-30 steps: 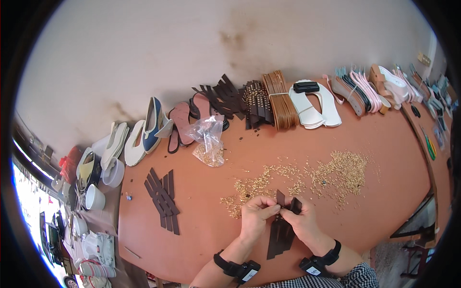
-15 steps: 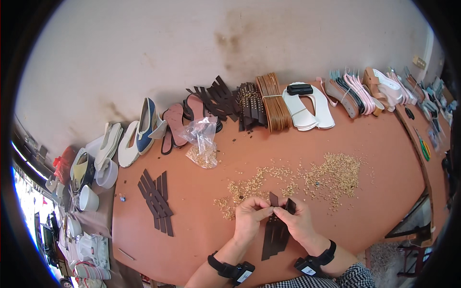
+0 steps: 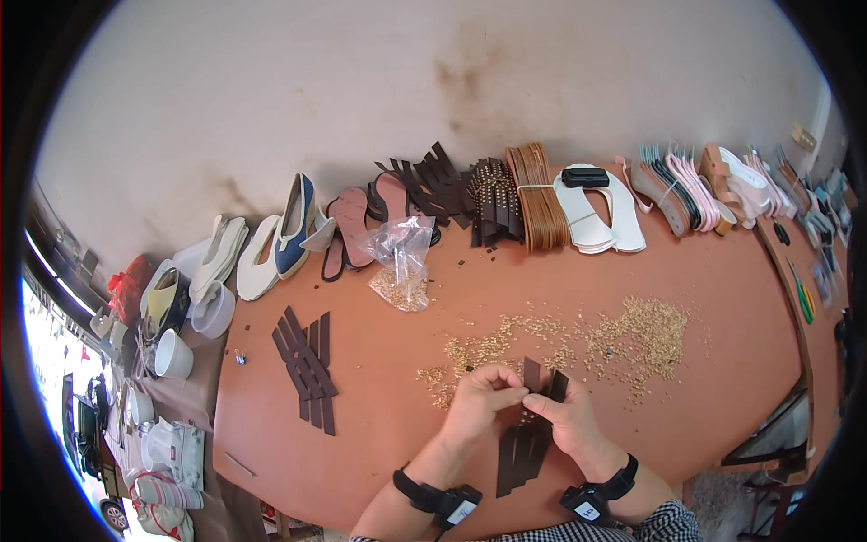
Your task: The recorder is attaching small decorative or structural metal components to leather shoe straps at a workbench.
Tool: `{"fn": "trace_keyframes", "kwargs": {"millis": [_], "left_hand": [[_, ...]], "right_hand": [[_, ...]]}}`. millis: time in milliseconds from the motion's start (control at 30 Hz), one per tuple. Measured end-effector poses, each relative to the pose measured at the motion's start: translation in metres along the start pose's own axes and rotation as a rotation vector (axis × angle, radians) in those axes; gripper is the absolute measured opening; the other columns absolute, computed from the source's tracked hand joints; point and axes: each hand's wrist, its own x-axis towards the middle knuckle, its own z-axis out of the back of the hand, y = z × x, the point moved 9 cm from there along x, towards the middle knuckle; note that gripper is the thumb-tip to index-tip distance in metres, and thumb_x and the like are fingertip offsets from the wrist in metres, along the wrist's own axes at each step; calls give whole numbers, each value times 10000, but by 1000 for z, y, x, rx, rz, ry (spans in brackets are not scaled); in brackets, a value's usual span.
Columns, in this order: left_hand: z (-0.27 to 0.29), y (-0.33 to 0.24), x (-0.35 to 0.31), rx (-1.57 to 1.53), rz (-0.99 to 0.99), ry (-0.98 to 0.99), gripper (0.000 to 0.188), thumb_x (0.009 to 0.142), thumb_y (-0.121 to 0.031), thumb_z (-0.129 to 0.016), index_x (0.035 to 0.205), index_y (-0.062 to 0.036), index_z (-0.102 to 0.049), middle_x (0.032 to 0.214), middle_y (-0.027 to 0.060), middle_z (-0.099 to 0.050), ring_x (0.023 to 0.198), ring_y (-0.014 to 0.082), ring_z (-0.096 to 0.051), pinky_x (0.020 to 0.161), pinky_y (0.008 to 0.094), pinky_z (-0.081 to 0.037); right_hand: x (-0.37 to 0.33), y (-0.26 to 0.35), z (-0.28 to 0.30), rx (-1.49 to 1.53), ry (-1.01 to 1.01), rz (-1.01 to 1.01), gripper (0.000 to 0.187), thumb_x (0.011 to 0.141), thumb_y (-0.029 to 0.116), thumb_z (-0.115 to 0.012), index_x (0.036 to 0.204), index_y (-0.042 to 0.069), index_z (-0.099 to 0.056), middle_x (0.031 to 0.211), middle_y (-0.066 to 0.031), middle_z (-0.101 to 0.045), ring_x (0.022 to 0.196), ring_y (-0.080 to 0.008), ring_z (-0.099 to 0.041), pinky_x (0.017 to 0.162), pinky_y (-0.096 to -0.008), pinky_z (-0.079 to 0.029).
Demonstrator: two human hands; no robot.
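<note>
My left hand (image 3: 483,405) and my right hand (image 3: 571,420) meet at a dark brown piece of shoe strapping (image 3: 521,462), which is made of several slit strips. Fingers and thumbs of both hands are closed on its upper part, the thumb tips almost touching. A few gold studs show on the brown piece just under the thumbs. Whether a loose stud sits between the fingertips is too small to tell. Beyond my hands, many small gold studs (image 3: 646,339) lie scattered over the table. To the left rests a similar dark brown woven strap piece (image 3: 307,375).
The brown tabletop (image 3: 271,479) meets a wall. Along the back stand a clear bag (image 3: 397,271) of studs, a blue shoe (image 3: 296,226), a studded strap bundle (image 3: 492,203), tan strips (image 3: 539,199) and white soles (image 3: 591,226). White cups (image 3: 173,354) stand left; green-handled scissors (image 3: 804,294) lie right.
The view has turned slightly left, so the table's contents sit farther right in the picture. Both hands keep their closed hold on the brown strap piece, with only small finger shifts.
</note>
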Motion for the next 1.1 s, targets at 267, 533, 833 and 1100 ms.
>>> {"fn": "trace_keyframes", "kwargs": {"millis": [267,533,833,1100], "left_hand": [[82,-100,-14,1390,-430,-569,116,682,-99,-669,774,-32,-643,766,98,-599,726,222,-581,636,328,-463],[59,-86,5,1845,-535,-505,72,714,-119,-588,679,-57,-599,778,126,-572,783,313,-534,692,423,-433],[60,-97,-11,1437,-584,-598,85,707,-32,-600,666,-14,-528,602,97,-550,557,221,-553,529,338,-436],[65,-77,-4,807,-328,-468,37,759,40,-567,733,14,-565,601,34,-548,518,75,-509,465,183,-386]], "right_hand": [[4,-15,16,240,-69,-134,86,729,25,-635,778,53,-570,668,-7,-547,606,-94,-521,547,-234,-424],[0,-15,1,210,39,-186,148,795,70,-607,928,33,-554,769,0,-565,638,-74,-517,570,-226,-425],[1,-15,-1,242,67,-186,212,828,89,-593,1017,4,-549,831,-6,-572,697,-62,-530,619,-222,-454],[2,-20,8,204,69,-208,195,823,87,-600,1005,28,-563,853,8,-563,758,-68,-510,691,-222,-424]]}}
